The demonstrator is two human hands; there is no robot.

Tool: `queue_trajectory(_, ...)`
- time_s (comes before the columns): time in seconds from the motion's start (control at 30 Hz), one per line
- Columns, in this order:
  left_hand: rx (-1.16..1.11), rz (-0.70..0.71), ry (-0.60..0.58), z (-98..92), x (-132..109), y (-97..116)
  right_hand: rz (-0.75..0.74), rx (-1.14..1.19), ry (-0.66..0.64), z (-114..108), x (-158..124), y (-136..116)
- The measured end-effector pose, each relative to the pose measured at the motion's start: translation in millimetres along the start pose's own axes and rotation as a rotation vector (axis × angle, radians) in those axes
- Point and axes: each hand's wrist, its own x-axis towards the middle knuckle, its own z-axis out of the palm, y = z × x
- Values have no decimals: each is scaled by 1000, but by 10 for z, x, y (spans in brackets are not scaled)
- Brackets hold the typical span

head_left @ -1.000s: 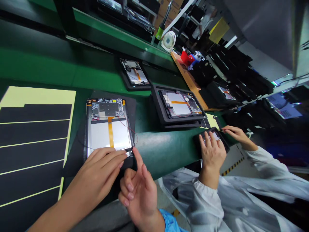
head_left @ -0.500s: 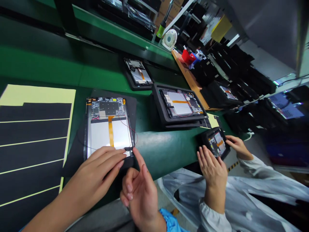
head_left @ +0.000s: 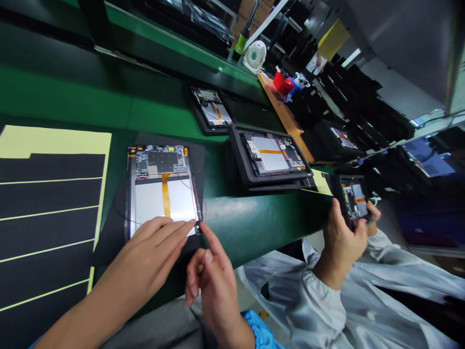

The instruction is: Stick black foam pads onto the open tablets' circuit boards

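An opened tablet (head_left: pixel 163 194) lies face down on a black mat (head_left: pixel 196 162), showing a circuit board (head_left: pixel 160 161), a silver battery panel (head_left: pixel 148 206) and an orange flex strip (head_left: pixel 166 196). A thin red wire (head_left: pixel 191 191) loops near its right edge. My left hand (head_left: pixel 152 247) rests with its fingertips on the tablet's lower edge, near the corner. My right hand (head_left: pixel 212 283) is just below that corner, its index fingertip touching the tablet's frame. Neither hand visibly holds anything, though my left fingertips partly hide the corner.
Black-and-yellow sheets (head_left: pixel 51 203) lie left on the green bench (head_left: pixel 254 223). Opened tablets sit in black trays (head_left: pixel 271 155) (head_left: pixel 210 109). A co-worker in a white coat (head_left: pixel 319 310) holds another tablet (head_left: pixel 352 201). Stacked black trays (head_left: pixel 348 102) stand far right.
The co-worker's hands have lifted the tablet off the bench and turned it upright. My left fingers have shifted along the tablet's lower edge, and my right index finger now meets the corner.
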Motion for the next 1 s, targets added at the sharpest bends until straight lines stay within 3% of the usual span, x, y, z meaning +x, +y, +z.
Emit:
queue_trajectory(0.33, 344, 96, 30, 98, 74, 122, -7, -148, 10, -24, -17, 6)
queue_trajectory(0.7, 237, 90, -41, 36, 83, 30, -12, -99, -85, -80, 28, 15)
queue_trajectory(1.0, 283, 153, -113, 55, 64, -42, 26, -94, -80, -76, 37, -101)
